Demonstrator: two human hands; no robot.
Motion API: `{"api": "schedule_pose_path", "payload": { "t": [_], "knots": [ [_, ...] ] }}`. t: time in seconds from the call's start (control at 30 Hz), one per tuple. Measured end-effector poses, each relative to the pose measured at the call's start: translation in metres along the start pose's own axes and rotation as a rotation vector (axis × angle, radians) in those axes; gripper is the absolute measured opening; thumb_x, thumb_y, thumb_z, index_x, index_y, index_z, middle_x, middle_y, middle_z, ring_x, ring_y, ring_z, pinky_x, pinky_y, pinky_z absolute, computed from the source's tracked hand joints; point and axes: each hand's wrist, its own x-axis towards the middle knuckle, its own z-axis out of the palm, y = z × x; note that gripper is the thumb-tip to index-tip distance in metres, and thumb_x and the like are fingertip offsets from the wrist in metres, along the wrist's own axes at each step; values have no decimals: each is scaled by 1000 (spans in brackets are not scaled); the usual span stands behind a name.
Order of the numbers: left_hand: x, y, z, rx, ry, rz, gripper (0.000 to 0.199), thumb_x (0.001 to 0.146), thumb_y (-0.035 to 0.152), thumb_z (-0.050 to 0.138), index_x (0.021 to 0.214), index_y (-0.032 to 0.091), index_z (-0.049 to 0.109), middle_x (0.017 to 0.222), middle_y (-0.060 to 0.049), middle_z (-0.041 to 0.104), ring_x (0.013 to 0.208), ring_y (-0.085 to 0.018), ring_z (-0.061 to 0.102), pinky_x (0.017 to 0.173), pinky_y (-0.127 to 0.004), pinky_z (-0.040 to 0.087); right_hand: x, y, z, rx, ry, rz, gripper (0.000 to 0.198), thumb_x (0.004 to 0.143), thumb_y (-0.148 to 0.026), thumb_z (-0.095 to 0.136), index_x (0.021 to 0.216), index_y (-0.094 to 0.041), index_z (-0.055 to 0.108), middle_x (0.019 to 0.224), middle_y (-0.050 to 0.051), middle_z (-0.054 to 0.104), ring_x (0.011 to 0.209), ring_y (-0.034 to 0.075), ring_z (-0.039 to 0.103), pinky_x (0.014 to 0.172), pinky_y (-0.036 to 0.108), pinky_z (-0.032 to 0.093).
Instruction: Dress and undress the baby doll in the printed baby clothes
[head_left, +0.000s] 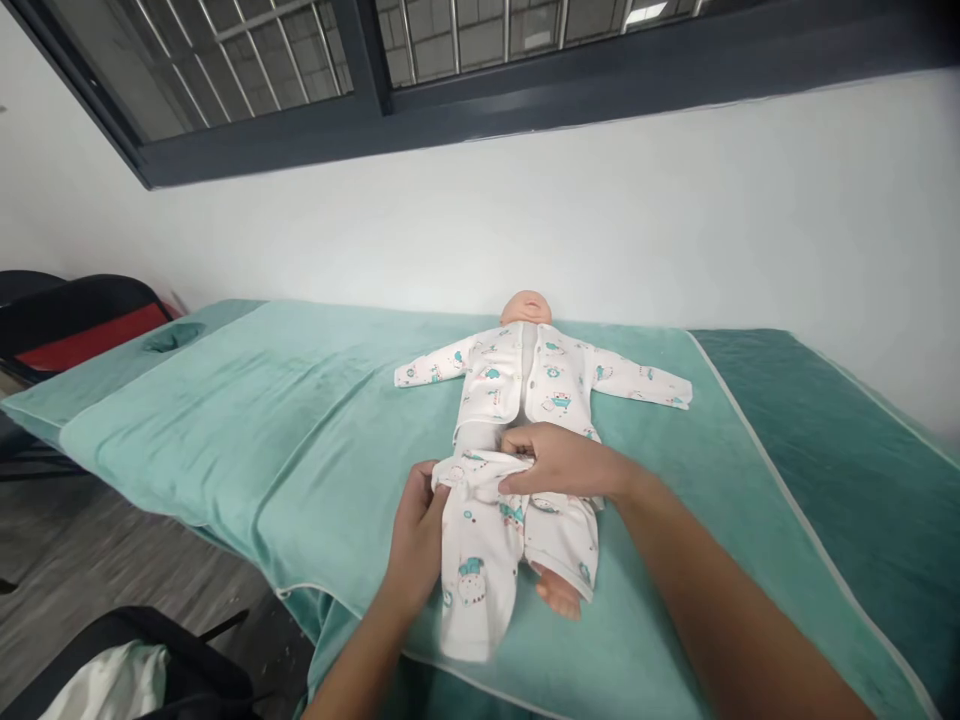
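- Printed trousers [472, 570] lay over the doll's [527, 308] lower body, one foot [557, 592] showing below a hem.
- Left hand [418, 515] pinched the waistband's side; right hand [555, 460] gripped its front.
- The doll lay on the green-covered table [210, 400], its jacket [491, 375] parted.

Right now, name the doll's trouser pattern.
The trousers have teal cartoon prints on white; see head view.

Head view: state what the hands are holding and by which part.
White, teal-printed cloth doll trousers, held by the waistband: left hand at one side, right hand near the front middle.
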Motion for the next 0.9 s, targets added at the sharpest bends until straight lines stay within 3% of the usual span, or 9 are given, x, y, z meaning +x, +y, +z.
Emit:
{"api": "schedule_pose_path", "payload": {
  "t": [0.17,0.37,0.53,0.63,0.73,0.83,0.9],
  "knots": [
    [26,-3,3,-28,-11,57,31,83,48,65,95,19,62,89,-1,65,77,-15,57,71,-27,47,3,1,6,-12,141,-2,20,77,-27,57,70,-21,39,71,-5,40,68,13,39,61,27,29],
    [63,-1,13,-15,-79,116,28,83,44,65,94,19,63,86,-1,66,75,-14,56,71,-26,46,11,8,13,13,347,48,13,76,-23,52,71,-21,40,71,-6,44,67,13,42,61,27,29],
    [78,0,18,26,-61,169,23,83,39,65,94,19,66,92,-2,68,81,-15,57,73,-27,45,15,10,17,-19,476,70,11,78,-21,49,71,-21,41,70,-5,49,68,14,46,63,28,31],
    [78,0,15,-2,-70,177,20,79,34,69,93,19,67,93,-3,67,85,-16,58,76,-27,45,14,8,18,-32,467,77,11,80,-22,50,72,-21,42,71,-5,51,70,15,48,63,27,31],
    [78,0,9,-170,-106,172,23,75,30,73,95,20,68,95,-3,66,87,-17,59,76,-27,45,9,3,15,-42,421,78,12,82,-27,53,75,-22,44,75,-4,53,72,15,49,63,28,33],
    [84,1,7,-399,-120,126,25,77,33,72,99,21,68,97,-4,65,91,-17,60,77,-27,46,1,-2,11,-23,370,36,18,85,-38,59,83,-22,51,81,-3,57,75,16,52,67,28,37],
    [91,2,8,-417,-115,92,24,76,32,74,97,21,69,96,-3,65,89,-16,59,76,-27,45,-4,-5,7,46,372,-17,25,87,-47,59,88,-22,55,83,-2,60,77,16,55,69,29,39]
  ]
}}
